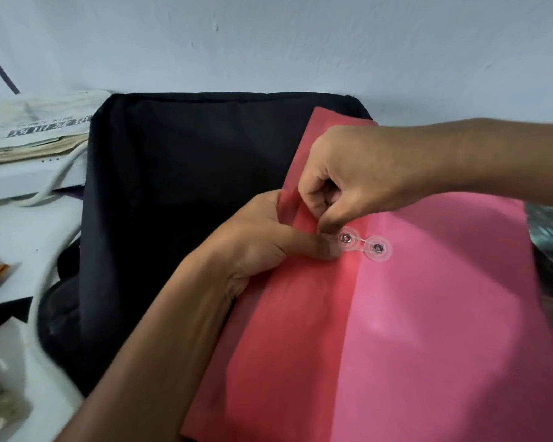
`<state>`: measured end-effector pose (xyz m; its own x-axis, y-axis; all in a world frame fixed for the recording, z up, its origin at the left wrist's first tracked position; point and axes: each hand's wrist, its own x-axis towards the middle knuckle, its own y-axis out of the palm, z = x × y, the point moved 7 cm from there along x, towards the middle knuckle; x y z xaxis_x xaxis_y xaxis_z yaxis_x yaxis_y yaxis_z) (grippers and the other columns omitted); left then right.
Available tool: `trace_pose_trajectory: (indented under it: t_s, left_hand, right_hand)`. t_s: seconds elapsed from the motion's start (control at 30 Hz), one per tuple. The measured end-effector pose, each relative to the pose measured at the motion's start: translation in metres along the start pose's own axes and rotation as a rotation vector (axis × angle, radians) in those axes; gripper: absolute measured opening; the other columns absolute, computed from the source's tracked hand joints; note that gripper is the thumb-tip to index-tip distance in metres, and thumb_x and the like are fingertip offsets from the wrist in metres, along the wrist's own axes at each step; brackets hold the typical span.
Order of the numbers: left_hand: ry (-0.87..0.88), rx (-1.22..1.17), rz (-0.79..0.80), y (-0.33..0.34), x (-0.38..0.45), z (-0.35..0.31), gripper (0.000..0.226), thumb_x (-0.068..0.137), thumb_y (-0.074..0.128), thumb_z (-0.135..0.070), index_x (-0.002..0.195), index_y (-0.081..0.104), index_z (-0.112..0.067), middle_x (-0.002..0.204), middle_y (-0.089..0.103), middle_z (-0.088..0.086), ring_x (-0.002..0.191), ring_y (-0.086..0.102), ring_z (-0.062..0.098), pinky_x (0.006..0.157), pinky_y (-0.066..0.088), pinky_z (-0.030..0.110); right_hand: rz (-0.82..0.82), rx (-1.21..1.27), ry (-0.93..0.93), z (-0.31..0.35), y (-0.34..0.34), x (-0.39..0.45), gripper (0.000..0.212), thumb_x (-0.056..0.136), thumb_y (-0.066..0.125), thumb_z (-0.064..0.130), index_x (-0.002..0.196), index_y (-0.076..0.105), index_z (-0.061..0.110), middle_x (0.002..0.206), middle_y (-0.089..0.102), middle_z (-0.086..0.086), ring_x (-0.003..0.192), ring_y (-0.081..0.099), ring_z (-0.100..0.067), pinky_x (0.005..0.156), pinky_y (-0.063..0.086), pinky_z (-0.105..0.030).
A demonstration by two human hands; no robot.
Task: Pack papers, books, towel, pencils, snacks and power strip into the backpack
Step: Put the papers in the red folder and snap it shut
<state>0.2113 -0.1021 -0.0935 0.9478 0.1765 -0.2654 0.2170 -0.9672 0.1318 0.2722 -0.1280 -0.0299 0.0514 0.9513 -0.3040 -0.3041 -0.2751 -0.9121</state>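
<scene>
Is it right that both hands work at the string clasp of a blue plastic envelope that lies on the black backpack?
Not quite: the head view shows the plastic envelope is pink-red, not blue. The rest holds: the left hand and right hand work at its string clasp, on the black fabric backpack.

I have one head-worn view, looking forward and down from close above my work. It faces a pale wall [268,43], with the black backpack [173,186] filling the middle. No second view overlaps it.
</scene>
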Motion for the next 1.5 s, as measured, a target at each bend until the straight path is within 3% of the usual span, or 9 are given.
trace_pose_trajectory:
  t_s: [0.3, 0.43, 0.7, 0.8, 0.87, 0.97, 1.1, 1.23, 1.5]
  left_hand:
    - [-0.006, -0.007, -0.002, -0.001, 0.001, 0.0, 0.037, 0.064, 0.073, 0.015, 0.098, 0.068, 0.001, 0.084, 0.071, 0.012, 0.071, 0.068, 0.02, 0.066, 0.058, 0.031]
    - [-0.013, -0.028, -0.002, 0.0, 0.001, 0.0, 0.036, 0.066, 0.071, 0.016, 0.099, 0.067, 0.001, 0.084, 0.07, 0.013, 0.07, 0.067, 0.021, 0.064, 0.058, 0.03]
    - [-0.053, -0.157, -0.037, -0.002, 0.002, 0.003, 0.029, 0.072, 0.067, 0.013, 0.099, 0.067, 0.0, 0.083, 0.071, 0.014, 0.068, 0.068, 0.022, 0.065, 0.059, 0.032]
    - [-0.079, -0.215, -0.059, -0.004, 0.002, 0.004, 0.025, 0.075, 0.066, 0.009, 0.097, 0.067, -0.003, 0.08, 0.071, 0.012, 0.065, 0.068, 0.02, 0.062, 0.059, 0.031]
    - [-0.093, -0.242, -0.072, -0.005, 0.002, 0.004, 0.024, 0.076, 0.065, 0.008, 0.098, 0.067, -0.003, 0.078, 0.071, 0.011, 0.063, 0.068, 0.02, 0.059, 0.059, 0.03]
    - [-0.101, -0.252, -0.084, -0.005, 0.003, 0.005, 0.021, 0.077, 0.065, 0.008, 0.093, 0.066, -0.005, 0.075, 0.071, 0.01, 0.06, 0.068, 0.019, 0.057, 0.058, 0.03]
    - [-0.093, -0.242, -0.118, -0.007, 0.005, 0.005, 0.021, 0.076, 0.065, 0.008, 0.093, 0.067, -0.003, 0.075, 0.071, 0.01, 0.061, 0.068, 0.019, 0.057, 0.058, 0.029]
    - [-0.083, -0.226, -0.14, -0.006, 0.006, 0.005, 0.022, 0.075, 0.066, 0.008, 0.095, 0.067, -0.001, 0.076, 0.072, 0.011, 0.063, 0.068, 0.02, 0.059, 0.058, 0.031]
    - [-0.058, -0.265, -0.191, -0.003, 0.007, 0.005, 0.018, 0.076, 0.064, 0.012, 0.09, 0.065, 0.001, 0.072, 0.069, 0.013, 0.056, 0.065, 0.019, 0.053, 0.057, 0.029]
  right_hand:
    - [-0.061, 0.069, 0.055, -0.012, -0.009, -0.006, 0.025, 0.068, 0.082, 0.027, 0.058, 0.063, 0.014, 0.053, 0.063, -0.003, 0.045, 0.049, -0.013, 0.047, 0.038, -0.026]
    - [-0.08, 0.088, 0.073, -0.018, -0.008, -0.008, 0.026, 0.069, 0.082, 0.027, 0.057, 0.062, 0.014, 0.046, 0.056, -0.001, 0.041, 0.042, -0.006, 0.042, 0.032, -0.016]
    - [-0.219, 0.163, 0.005, -0.036, -0.012, -0.031, 0.018, 0.074, 0.079, 0.025, 0.064, 0.067, 0.017, 0.048, 0.052, 0.003, 0.044, 0.042, -0.005, 0.046, 0.032, -0.015]
    - [-0.359, -0.12, -0.167, -0.032, -0.005, -0.063, 0.023, 0.086, 0.058, 0.028, 0.083, 0.074, 0.012, 0.062, 0.059, 0.007, 0.054, 0.052, -0.007, 0.051, 0.041, -0.023]
    - [-0.433, -0.412, -0.257, -0.029, 0.008, -0.086, 0.03, 0.093, 0.048, 0.018, 0.093, 0.075, 0.005, 0.064, 0.06, -0.005, 0.052, 0.058, -0.024, 0.045, 0.044, -0.031]
    - [-0.517, -0.679, -0.271, -0.024, 0.019, -0.107, 0.026, 0.092, 0.05, 0.007, 0.097, 0.074, 0.002, 0.062, 0.056, -0.009, 0.048, 0.057, -0.026, 0.037, 0.043, -0.032]
    - [-0.461, -0.899, -0.148, -0.017, 0.035, -0.106, 0.026, 0.091, 0.049, 0.002, 0.106, 0.07, 0.0, 0.066, 0.053, -0.009, 0.05, 0.052, -0.026, 0.035, 0.036, -0.031]
    - [-0.326, -0.95, -0.012, -0.007, 0.039, -0.098, 0.047, 0.095, 0.021, -0.002, 0.098, 0.068, -0.007, 0.062, 0.053, -0.013, 0.046, 0.05, -0.028, 0.037, 0.026, -0.026]
    - [-0.13, -0.857, 0.029, 0.02, 0.048, -0.089, 0.02, 0.066, 0.038, -0.004, 0.069, 0.058, -0.002, 0.049, 0.048, -0.011, 0.037, 0.043, -0.025, 0.039, 0.02, -0.025]
